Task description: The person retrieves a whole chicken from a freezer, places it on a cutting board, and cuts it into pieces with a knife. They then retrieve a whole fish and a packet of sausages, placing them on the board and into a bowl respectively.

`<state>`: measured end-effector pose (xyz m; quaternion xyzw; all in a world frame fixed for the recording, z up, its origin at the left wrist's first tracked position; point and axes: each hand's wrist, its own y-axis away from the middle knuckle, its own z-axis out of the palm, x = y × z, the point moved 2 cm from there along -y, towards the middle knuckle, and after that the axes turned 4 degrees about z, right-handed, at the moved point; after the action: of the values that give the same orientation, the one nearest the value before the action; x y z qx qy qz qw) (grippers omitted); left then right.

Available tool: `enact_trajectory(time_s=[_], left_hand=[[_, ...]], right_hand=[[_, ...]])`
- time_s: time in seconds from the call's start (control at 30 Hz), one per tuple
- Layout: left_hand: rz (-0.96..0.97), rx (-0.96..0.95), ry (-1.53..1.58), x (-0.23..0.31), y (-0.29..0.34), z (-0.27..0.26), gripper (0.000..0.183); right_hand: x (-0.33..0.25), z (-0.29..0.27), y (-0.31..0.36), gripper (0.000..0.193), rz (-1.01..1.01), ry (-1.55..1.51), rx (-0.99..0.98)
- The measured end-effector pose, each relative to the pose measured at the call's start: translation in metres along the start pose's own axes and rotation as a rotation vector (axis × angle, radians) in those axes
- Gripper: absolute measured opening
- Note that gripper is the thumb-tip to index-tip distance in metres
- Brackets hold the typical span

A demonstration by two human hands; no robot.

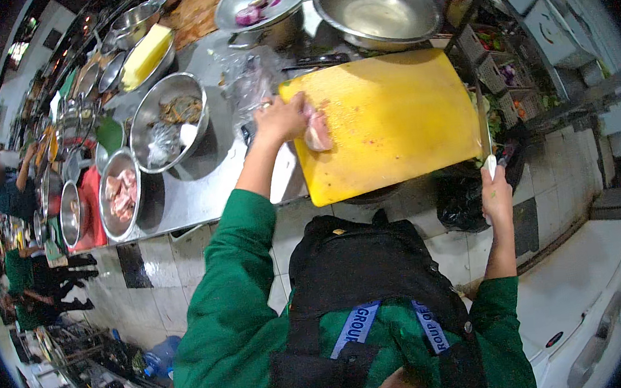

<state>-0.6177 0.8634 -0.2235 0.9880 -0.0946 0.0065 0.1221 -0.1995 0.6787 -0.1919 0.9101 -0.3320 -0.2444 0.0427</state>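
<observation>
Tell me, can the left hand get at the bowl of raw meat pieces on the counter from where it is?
Probably yes: the left hand rests on meat at the yellow board's left edge, and nothing stands between it and the bowl.

The yellow cutting board [392, 116] looked like matt plastic, a bit stained and scuffed. The bowls [375, 3] were shiny bare metal, same as the brushed steel desk [206, 181]. The knife [482, 116] had a glossy metal blade, and the wall tiles [161, 259] were smooth and glazed.
</observation>
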Motion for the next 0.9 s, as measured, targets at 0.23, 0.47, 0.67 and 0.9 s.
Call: enact_trajectory(time_s=[0.23, 0.47, 0.67, 0.9], left_hand=[[0.067, -0.2, 0.119, 0.003, 0.016, -0.017, 0.053], [0.23, -0.146, 0.606, 0.062, 0.044, -0.076, 0.048], [0.261, 0.041, 0.464, 0.094, 0.051, -0.053, 0.048], [0.325, 0.057, 0.233, 0.093, 0.102, -0.003, 0.036]], right_hand=[[-0.03, 0.045, 0.078, 0.036, -0.432, -0.115, -0.52], [0.055, -0.007, 0.02, 0.025, 0.071, -0.438, -0.214], [0.037, 0.003, 0.038, 0.03, 0.056, -0.51, -0.122], [-0.045, 0.053, 0.101, 0.027, -0.363, -0.298, -0.177]])
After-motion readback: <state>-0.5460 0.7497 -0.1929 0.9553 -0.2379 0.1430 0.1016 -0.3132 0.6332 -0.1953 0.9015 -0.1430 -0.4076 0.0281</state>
